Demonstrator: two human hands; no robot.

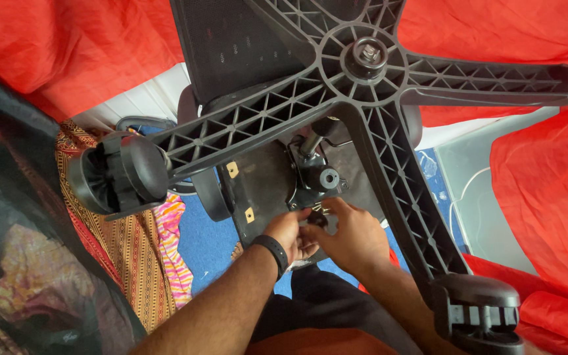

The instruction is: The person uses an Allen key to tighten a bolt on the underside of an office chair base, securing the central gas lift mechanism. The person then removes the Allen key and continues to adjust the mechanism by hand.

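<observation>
An overturned black office chair fills the view. Its star base [363, 59] with ribbed legs is closest to me. One caster [123, 174] is at the left and another [481, 315] at the lower right. Under the base lies the seat underside [261, 177] with the metal tilt mechanism [317, 177] and the gas column. My left hand [289, 230], with a black wristband, and my right hand [355, 236] meet at the mechanism's near edge. The fingers of both pinch a small dark part [317, 218], which they mostly hide.
Red fabric [67, 46] drapes the top and right. A patterned orange and pink cloth [133, 250] lies at the left on a blue floor mat [198, 236]. Dark mesh [8, 217] fills the left edge. A white cable lies on a pale surface [474, 190] at the right.
</observation>
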